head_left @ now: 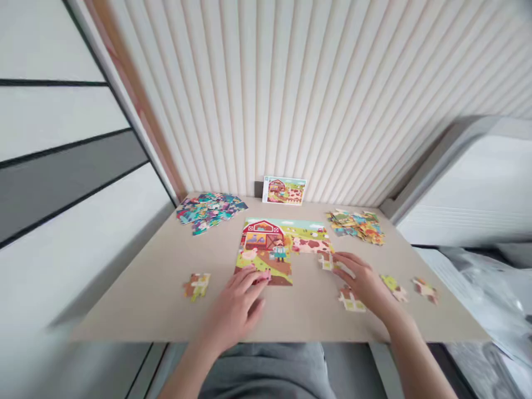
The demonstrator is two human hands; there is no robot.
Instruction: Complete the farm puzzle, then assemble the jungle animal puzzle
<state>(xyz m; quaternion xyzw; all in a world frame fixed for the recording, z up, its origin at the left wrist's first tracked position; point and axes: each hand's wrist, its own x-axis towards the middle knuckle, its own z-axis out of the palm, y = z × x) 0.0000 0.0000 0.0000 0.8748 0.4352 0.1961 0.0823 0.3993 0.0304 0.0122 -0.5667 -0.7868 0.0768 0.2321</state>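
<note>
A partly joined farm puzzle (266, 249) lies in the middle of the table, showing a red barn, a farmer and a spotted cow. My left hand (239, 302) rests on its lower left corner, fingers spread, by the pink pig. Below the cow, my right hand (359, 277) has its fingers on a fence piece (326, 260), close to the puzzle's right part. Another fence piece (351, 300) lies under the right wrist side. A loose brown and white piece (197, 285) sits to the left.
Behind the puzzle a reference picture card (285, 190) leans upright. Blue and purple pieces (210, 210) are heaped at the back left, orange and yellow ones (358, 226) at the back right. Two loose pieces (394, 287) (425, 290) lie right of my right hand.
</note>
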